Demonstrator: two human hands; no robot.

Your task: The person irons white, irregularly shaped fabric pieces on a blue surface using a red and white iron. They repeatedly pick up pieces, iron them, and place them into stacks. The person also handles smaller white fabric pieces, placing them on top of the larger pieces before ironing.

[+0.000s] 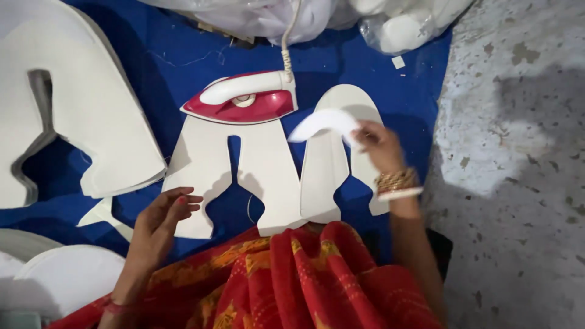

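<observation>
Two hands are seen above a red and orange patterned cloth (292, 280) lying nearest the camera. Just beyond it, the left hand (159, 222) is held with fingers loosely spread, its fingertips touching the lower left edge of a white cut-out piece (262, 164) laid flat on a blue sheet (164, 61). To the right, a curved white strip (323, 122) is pinched between the fingers of the right hand (379, 146), above a second white cut-out piece (329, 164). Farther off, a red and white iron (244, 100) is resting on the top edge of the first piece. A stack of larger white pieces (79, 103) lies at the left.
</observation>
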